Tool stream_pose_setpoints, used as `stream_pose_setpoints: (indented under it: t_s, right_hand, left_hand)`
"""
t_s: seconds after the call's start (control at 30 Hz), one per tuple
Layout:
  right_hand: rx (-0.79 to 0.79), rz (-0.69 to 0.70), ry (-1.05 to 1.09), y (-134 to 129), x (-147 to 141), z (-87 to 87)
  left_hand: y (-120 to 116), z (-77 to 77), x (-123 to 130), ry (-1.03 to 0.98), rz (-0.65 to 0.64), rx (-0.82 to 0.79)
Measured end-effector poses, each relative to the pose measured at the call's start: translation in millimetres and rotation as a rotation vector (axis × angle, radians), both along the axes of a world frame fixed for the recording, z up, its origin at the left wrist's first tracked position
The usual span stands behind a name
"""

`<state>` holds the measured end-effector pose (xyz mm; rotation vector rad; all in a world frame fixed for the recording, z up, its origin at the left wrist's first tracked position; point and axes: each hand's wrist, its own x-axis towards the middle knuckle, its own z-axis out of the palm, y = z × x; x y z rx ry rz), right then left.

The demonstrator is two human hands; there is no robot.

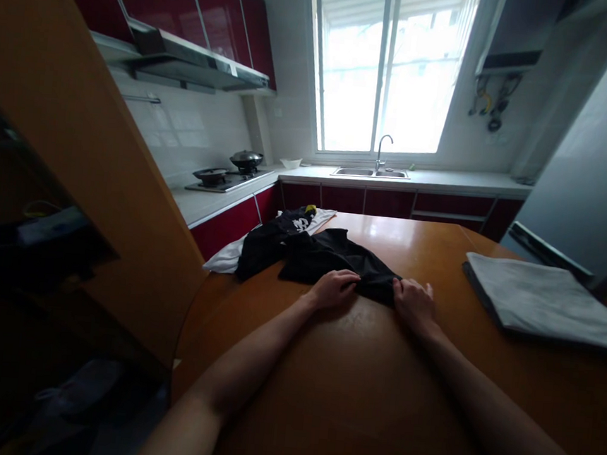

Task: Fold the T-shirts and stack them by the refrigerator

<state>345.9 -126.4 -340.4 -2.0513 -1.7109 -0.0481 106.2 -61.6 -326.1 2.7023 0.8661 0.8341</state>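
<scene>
On the wooden table (354,380), the black garment (327,254) lay crumpled before the person, right beside the heaped clothes (267,249). The left hand (334,289) touched its near edge and the right hand (413,304) its right end; whether either set of fingers was pinched on the cloth could not be told. An uneven pull seemed likely to skew the fabric or deepen its creases, and the nearby heap might have snagged it.
</scene>
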Motion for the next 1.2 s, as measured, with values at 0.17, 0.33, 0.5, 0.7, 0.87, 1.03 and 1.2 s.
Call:
stream_pose_setpoints:
  t_s: [0.17,0.33,0.5,0.7,0.87,1.03,1.2]
  right_hand:
    - [0.006,-0.115,0.067,5.7,22.2,-8.3]
    - [0.197,0.051,0.038,7.3,11.3,-10.8]
    - [0.191,0.331,0.011,-2.8,-17.1,-6.0]
    - [0.055,0.362,-0.013,-5.3,-23.2,-9.1]
    - [-0.045,0.033,0.115,8.4,-9.0,-17.2]
    - [0.206,0.017,0.123,3.6,-7.7,-10.4]
    - [0.243,0.335,-0.004,-11.5,-19.3,-4.7]
  left_hand:
    - [-3.1,5.3,5.9,-0.024,0.238,0.157]
    - [10.0,5.1,-10.1,0.042,0.661,0.124]
    - [15.8,0.4,-16.9,0.18,0.712,-0.012]
    - [-1.5,-0.2,1.8,0.045,0.282,0.068]
    - [-28.4,3.5,24.3,0.019,-0.15,0.22]
    - [-30.1,7.6,32.2,-0.086,0.058,0.34]
    - [-12.3,-3.5,22.1,0.106,0.2,0.144]
